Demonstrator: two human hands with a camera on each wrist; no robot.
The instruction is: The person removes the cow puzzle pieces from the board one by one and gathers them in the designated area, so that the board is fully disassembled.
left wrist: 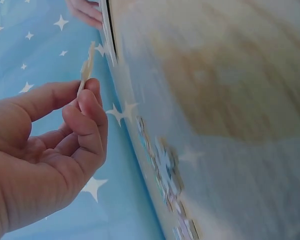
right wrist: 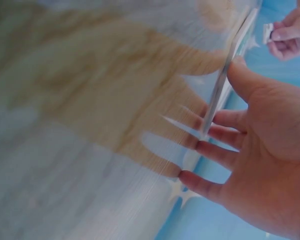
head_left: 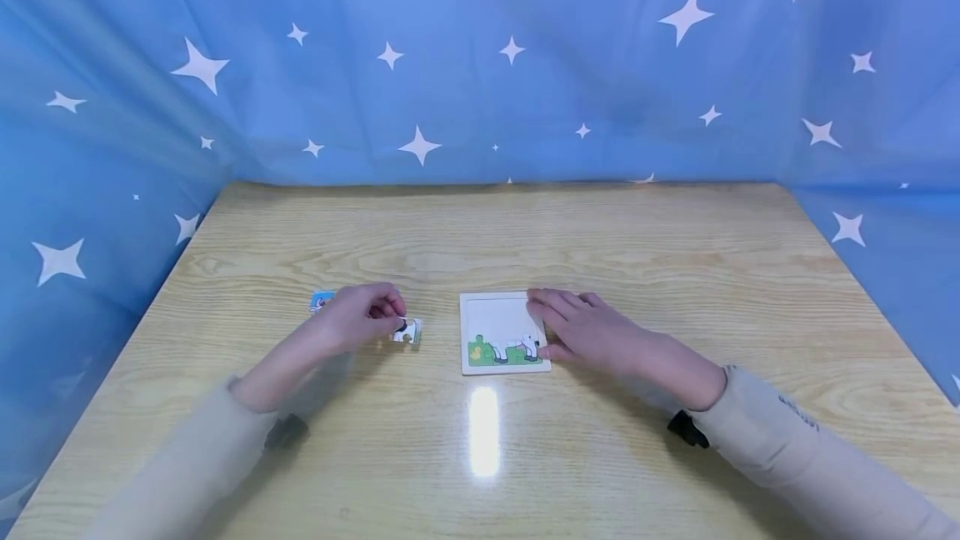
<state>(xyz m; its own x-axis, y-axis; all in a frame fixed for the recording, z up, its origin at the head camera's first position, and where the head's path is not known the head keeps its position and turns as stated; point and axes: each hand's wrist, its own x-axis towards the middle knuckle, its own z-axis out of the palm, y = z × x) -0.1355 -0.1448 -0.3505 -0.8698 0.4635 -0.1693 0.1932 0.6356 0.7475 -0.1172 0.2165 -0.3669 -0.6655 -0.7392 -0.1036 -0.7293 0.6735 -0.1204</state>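
Between thumb and fingertips, my left hand (head_left: 363, 317) pinches a black-and-white jigsaw piece (head_left: 407, 332), raised off the table in the left wrist view. To its right lies a square white puzzle tray (head_left: 495, 311). Along the tray's near side, fitted pieces (head_left: 510, 352) show green grass, a yellow chick and the legs of a white animal. My right hand (head_left: 588, 332) rests at the tray's right edge, thumb and fingers extended and touching it. In the right wrist view, these fingers (right wrist: 215, 152) look nearly straight.
Loose jigsaw pieces (left wrist: 167, 165) lie on the table beneath the left hand; in the head view that hand mostly hides them, with a blue one (head_left: 321, 300) showing. A glossy wood-grain table (head_left: 600, 457) carries everything. Blue star-patterned cloth (head_left: 465, 65) hangs behind and at the sides.
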